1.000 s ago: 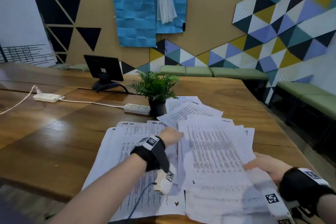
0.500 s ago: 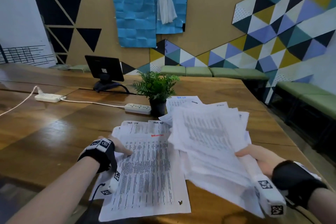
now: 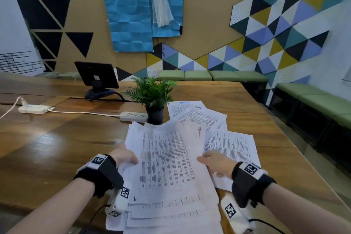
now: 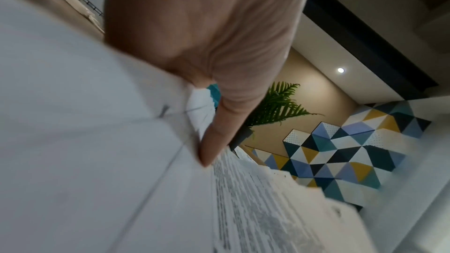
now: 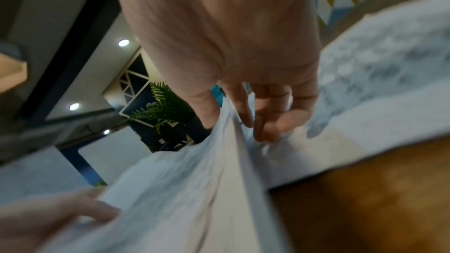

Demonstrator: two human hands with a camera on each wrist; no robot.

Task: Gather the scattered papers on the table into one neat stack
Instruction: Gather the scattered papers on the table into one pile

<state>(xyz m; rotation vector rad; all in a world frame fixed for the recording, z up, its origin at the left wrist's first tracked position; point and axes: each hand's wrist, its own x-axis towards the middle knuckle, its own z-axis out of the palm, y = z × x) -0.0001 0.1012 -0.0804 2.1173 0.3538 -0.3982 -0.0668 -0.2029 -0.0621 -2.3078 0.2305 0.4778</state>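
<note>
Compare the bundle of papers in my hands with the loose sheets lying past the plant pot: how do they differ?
The bundle is held at its sides by the left hand and the right hand; the loose sheets lie untouched on the table. The bundle is many layers with uneven edges; the loose sheets are a few, fanned apart. Both are white pages of printed text.
</note>
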